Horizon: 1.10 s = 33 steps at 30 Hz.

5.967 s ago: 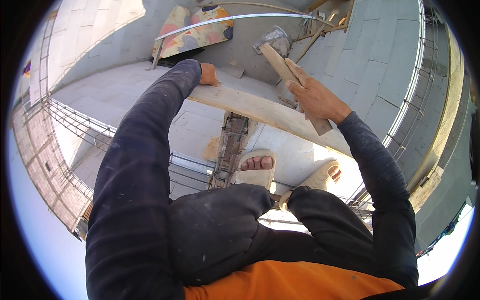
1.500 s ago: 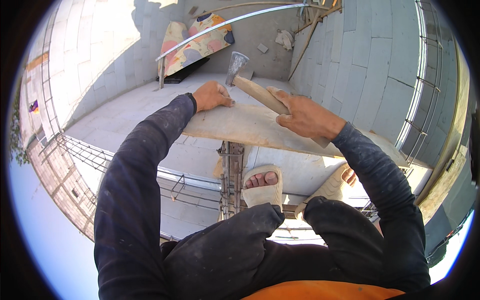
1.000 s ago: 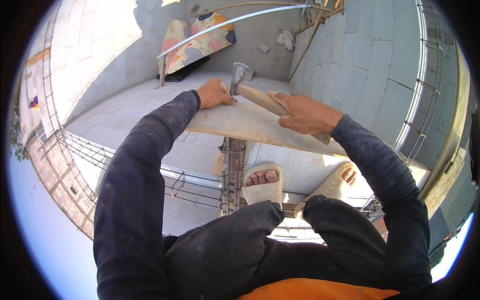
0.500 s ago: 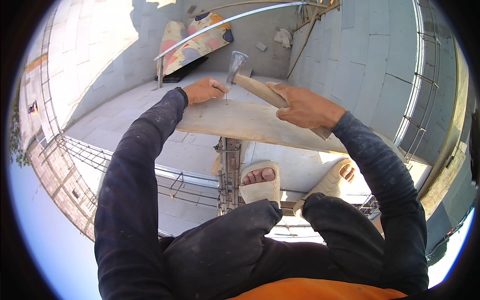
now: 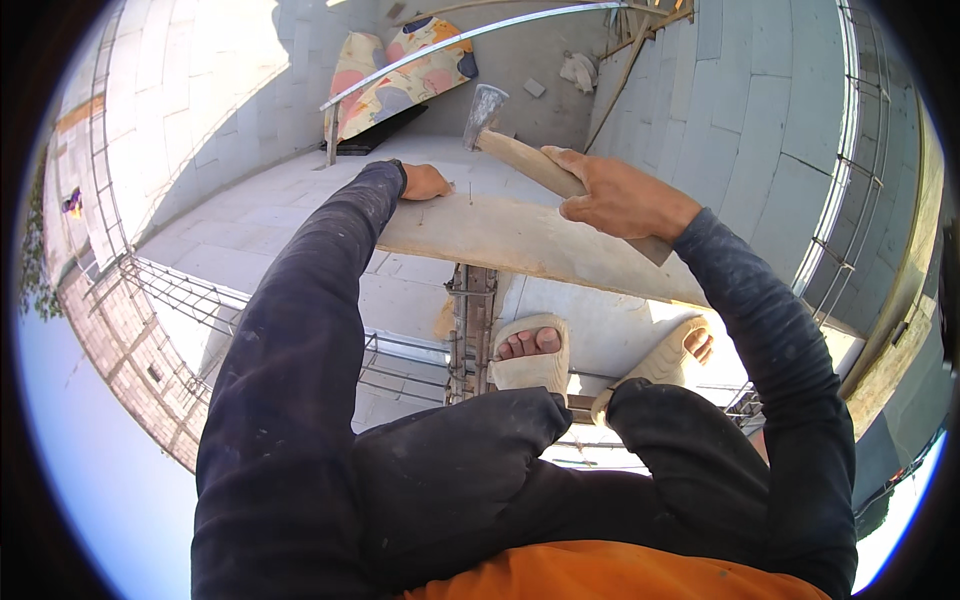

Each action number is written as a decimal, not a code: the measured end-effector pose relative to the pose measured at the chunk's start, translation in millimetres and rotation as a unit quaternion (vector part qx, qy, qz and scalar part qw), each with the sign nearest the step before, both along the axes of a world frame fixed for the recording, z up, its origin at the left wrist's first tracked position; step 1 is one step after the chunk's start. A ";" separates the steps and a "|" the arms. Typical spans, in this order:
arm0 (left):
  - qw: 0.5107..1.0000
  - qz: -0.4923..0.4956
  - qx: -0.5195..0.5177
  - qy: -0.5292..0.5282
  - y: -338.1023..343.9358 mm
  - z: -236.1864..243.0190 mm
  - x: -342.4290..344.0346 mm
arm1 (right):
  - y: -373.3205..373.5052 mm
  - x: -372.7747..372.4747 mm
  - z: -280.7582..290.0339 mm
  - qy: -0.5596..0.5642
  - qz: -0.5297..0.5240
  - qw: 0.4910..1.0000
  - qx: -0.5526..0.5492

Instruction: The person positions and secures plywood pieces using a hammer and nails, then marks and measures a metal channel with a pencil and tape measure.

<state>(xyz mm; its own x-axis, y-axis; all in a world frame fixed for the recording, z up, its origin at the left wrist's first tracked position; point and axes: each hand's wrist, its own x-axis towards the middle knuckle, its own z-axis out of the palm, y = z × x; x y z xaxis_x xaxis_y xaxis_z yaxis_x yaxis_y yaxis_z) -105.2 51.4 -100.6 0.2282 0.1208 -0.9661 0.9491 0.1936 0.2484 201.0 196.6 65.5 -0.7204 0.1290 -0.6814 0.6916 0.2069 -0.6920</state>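
Note:
My right hand (image 5: 632, 198) is wrapped round the wooden handle of a hammer (image 5: 530, 162). Its worn grey metal head points away from me, raised above the far side of a pale wooden board (image 5: 520, 245). A thin nail (image 5: 471, 192) stands upright in the board near its far edge, with nothing touching it. Just left of the nail, my left hand (image 5: 427, 182) is closed over the board's far edge, and most of its fingers are hidden behind it.
Below the board, my sandalled feet (image 5: 530, 352) rest beside a vertical bundle of rebar (image 5: 470, 330). Pale block walls (image 5: 740, 110) rise around a grey floor far below. A patterned sheet (image 5: 420, 70) lies beyond a metal strip (image 5: 470, 38). Rebar cages (image 5: 190, 290) run along the left.
My left hand has let go of the nail and moved down to the board's edge, leaving the nail standing. The hammer stays raised in my right hand; the whole view has shifted slightly.

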 end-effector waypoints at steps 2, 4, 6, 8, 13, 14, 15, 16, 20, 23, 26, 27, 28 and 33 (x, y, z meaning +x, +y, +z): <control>1.000 0.015 -0.007 0.015 -5.5 -2.9 -4.0 | -2.3 -3.6 -2.9 -0.008 0.023 1.000 -0.005; 1.000 0.026 -0.006 0.017 -16.8 -12.9 -13.0 | -9.0 -3.5 -15.5 0.011 0.037 0.999 0.003; 1.000 0.000 -0.012 -0.008 -0.5 -10.4 -4.3 | -16.1 10.9 -43.8 0.044 0.029 0.998 0.030; 1.000 -0.006 -0.017 -0.019 0.8 -6.8 -3.4 | -9.4 4.0 -32.2 0.006 0.050 0.999 -0.012; 1.000 0.001 0.004 0.002 -23.8 -31.4 -19.1 | -7.0 -9.5 -22.8 0.008 -0.010 1.000 -0.005; 1.000 -0.003 -0.003 -0.005 -27.3 -35.8 -23.4 | -2.3 -19.2 -11.2 -0.022 -0.034 0.999 -0.023; 1.000 -0.008 -0.009 -0.014 -28.2 -38.7 -24.4 | -0.3 -24.9 -3.9 -0.054 -0.060 0.996 -0.039; 0.999 -0.018 -0.011 -0.025 -20.8 -37.1 -20.3 | -5.1 -15.4 -16.1 -0.029 -0.007 0.999 -0.017; 0.997 0.069 -0.035 0.016 -5.1 -6.9 -6.2 | -12.2 -0.2 -38.4 -0.011 0.087 0.996 -0.013; 0.999 0.049 -0.017 0.007 -6.0 -3.3 -7.2 | -6.0 -2.0 -32.3 0.025 -0.004 1.000 0.011; 0.999 0.046 -0.016 0.006 -9.7 -3.7 -7.6 | 9.6 -14.3 -12.0 0.011 -0.113 0.993 0.036; 0.999 0.046 -0.016 0.003 -9.6 -6.8 -9.1 | 14.0 -19.5 -3.5 -0.010 -0.146 0.988 0.039; 0.999 0.046 -0.017 0.000 -10.0 -9.5 -10.7 | 10.6 -21.3 -2.3 -0.032 -0.131 0.991 0.022; 0.998 0.037 -0.048 0.034 -5.7 -7.1 -2.3 | -22.3 3.8 -32.7 0.011 0.105 0.994 0.013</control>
